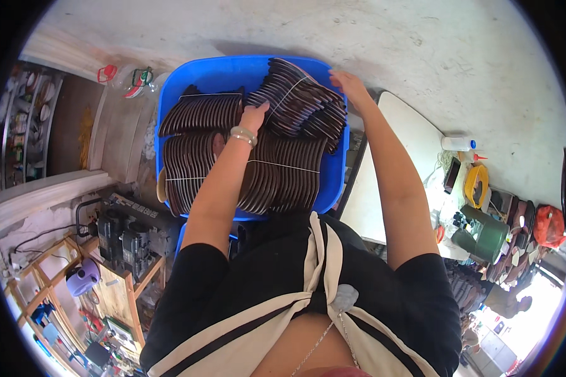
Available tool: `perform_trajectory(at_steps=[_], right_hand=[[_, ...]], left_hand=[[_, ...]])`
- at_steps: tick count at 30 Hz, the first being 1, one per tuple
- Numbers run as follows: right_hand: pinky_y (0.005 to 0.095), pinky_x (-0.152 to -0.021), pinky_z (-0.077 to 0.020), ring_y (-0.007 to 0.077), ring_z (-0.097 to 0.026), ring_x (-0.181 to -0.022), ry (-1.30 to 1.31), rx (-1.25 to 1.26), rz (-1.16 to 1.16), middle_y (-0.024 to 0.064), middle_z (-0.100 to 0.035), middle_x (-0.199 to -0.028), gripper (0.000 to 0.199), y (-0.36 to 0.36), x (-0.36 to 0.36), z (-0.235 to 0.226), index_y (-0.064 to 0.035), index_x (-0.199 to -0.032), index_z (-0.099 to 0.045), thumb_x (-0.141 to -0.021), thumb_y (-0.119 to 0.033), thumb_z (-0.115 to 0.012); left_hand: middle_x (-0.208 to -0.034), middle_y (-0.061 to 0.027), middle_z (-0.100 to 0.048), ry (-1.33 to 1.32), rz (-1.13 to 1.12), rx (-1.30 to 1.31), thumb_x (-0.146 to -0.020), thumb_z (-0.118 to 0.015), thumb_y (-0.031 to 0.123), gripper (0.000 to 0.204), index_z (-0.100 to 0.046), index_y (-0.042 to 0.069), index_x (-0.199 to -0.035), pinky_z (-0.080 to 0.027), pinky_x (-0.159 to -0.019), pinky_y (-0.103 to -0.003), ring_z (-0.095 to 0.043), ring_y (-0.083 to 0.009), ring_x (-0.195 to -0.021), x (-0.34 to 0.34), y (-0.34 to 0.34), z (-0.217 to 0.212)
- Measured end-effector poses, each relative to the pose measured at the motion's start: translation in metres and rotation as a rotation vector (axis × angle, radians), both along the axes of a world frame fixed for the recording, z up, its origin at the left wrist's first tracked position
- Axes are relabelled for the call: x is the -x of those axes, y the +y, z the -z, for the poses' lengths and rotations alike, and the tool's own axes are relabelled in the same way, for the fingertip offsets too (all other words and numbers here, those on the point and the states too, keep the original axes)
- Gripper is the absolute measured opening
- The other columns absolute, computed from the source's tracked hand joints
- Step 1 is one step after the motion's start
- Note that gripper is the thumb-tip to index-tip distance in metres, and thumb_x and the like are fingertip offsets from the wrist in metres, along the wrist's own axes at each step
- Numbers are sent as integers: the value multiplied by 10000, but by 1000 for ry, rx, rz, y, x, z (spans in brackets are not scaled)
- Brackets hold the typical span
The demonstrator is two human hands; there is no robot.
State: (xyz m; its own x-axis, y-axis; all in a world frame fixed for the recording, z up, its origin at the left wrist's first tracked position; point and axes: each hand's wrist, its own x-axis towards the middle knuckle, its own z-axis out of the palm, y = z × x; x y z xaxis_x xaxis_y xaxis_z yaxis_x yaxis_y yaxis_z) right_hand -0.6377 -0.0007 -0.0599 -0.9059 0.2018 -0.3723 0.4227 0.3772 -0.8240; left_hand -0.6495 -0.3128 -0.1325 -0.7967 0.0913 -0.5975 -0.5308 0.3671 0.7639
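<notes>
A blue plastic tub [188,80] in front of me holds several bundles of dark brown shoe soles tied with white string. My left hand [253,117], with a bead bracelet at the wrist, grips the near end of the top bundle [295,100]. My right hand [347,85] holds the far right end of that same bundle, at the tub's right rim. Another tied bundle [201,112] lies at the tub's left, and more stacked soles [283,179] fill the front under my left forearm.
A white board [402,135] lies to the right of the tub. Further right are a white bottle [457,143], a yellow tape roll [477,183], a green can [484,232] and a red object [548,225]. A black machine [122,235] and wooden shelves [75,295] stand at the left.
</notes>
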Motion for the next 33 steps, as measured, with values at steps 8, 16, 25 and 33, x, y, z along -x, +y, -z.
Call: perform_trajectory(at_steps=[8, 16, 25, 33], right_hand=[[434, -840, -464, 371, -615, -955, 24, -437, 70, 228, -655, -981, 404, 48, -77, 121, -7, -1063, -634, -960, -343, -435], [499, -845, -436, 458, -566, -988, 68, -449, 166, 275, -625, -1001, 403, 9, -98, 102, -34, -1041, -615, -993, -361, -383], [339, -547, -470, 184, -566, -559, -12, -379, 221, 126, -595, -699, 341, 24, -183, 135, -25, -1097, -595, -996, -284, -398], [295, -519, -482, 167, -562, -563, -157, 15, 341, 66, -573, -685, 356, 13, -195, 79, -29, -1228, -557, -908, -89, -414]], left_hand=[[-1305, -194, -491, 1019, -154, 577, -838, -644, 63, 446, -482, -45, -1240, -359, -1040, -415, -464, -322, -1211, -132, -147, -120], [-1293, -165, -453, -138, -863, -313, -930, -496, 465, 596, -326, 109, -1376, -446, -917, -531, -493, -339, -1165, -296, -233, 13], [-1208, -129, -502, -16, -950, -458, -995, -366, 427, 455, -375, 126, -1336, -512, -801, -525, -575, -310, -1008, -228, -236, 40], [-1118, -111, -539, 48, -961, -439, -1006, -371, 404, 437, -405, 109, -1326, -503, -760, -518, -579, -286, -948, -204, -211, 17]])
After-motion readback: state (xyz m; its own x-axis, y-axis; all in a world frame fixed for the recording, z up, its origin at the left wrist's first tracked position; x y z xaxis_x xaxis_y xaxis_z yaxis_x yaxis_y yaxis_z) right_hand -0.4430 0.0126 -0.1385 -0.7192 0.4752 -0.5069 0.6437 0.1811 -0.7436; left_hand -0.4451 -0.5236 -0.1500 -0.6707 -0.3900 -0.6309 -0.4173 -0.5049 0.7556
